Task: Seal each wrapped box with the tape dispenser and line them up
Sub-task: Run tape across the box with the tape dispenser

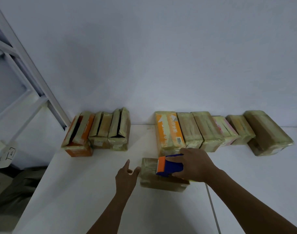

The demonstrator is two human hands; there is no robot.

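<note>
Progress, read left to right. Left of centre, against the wall: three wrapped boxes (95, 132) in a tight group, dark gaps along their tops; judged not yet sealed. Lower centre, on the white table (76, 191): one box in work (161, 182), lying flat, apart from both groups. Right of centre to far right: six boxes in a row (212, 130) side by side along the wall, tops closed; judged sealed and lined up. Estimate: six done, one in hand, three left.

Hands. Left hand (125, 178): fingers straight and spread, holding nothing, thumb at the box's left end; contact uncertain. Right hand (196, 166): fingers wrapped round the blue tape dispenser (169, 166), which sits on the box's top face, orange cutter end pointing left.
</note>
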